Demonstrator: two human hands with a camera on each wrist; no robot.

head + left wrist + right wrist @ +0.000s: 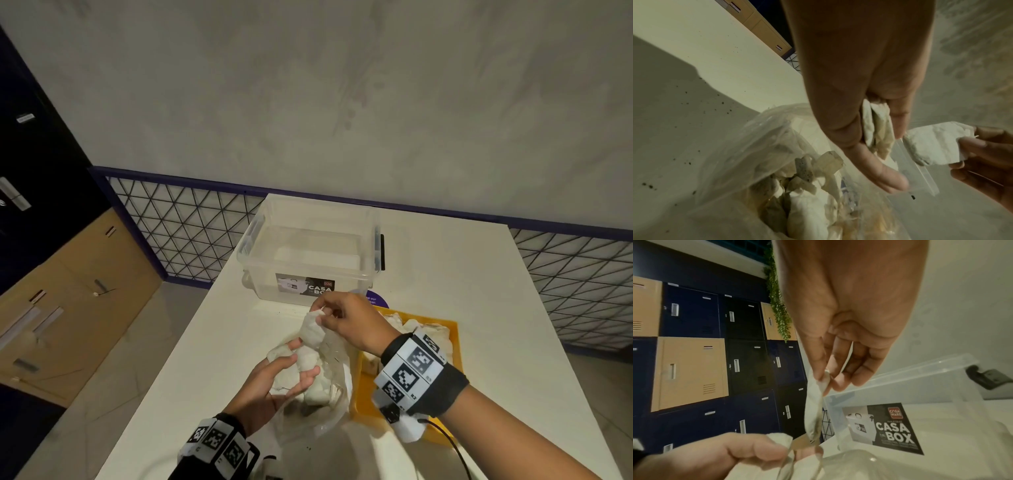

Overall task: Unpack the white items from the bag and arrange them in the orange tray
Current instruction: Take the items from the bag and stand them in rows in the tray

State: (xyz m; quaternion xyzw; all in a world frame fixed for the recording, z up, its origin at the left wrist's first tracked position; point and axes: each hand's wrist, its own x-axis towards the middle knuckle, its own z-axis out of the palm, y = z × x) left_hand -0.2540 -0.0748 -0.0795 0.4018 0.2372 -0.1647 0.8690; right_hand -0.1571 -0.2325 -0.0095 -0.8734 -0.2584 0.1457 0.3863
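On the white table lies a clear plastic bag (pixel 334 394) (pixel 760 146) with several white packets (pixel 809 211) still inside. My left hand (pixel 301 363) (pixel 885 159) grips a bunch of white packets (pixel 308 358) (pixel 877 128) at the bag's mouth, its thumb on the bag's clear edge. Just above, my right hand (pixel 323 313) (pixel 825 379) pinches the corner of one white packet (pixel 311 330) (pixel 937 144) (pixel 813 405), which hangs down from thumb and forefinger. The orange tray (pixel 359 394) stands right of the bag, under my right wrist, with white packets (pixel 433 334) in it.
A clear lidless storage box (pixel 308 246) (pixel 920 386) with a black label stands behind the bag. A purple round sticker (pixel 376 299) lies between box and tray. The table's left edge drops to the floor; a mesh fence (pixel 185 226) and lockers (pixel 694 369) stand beyond.
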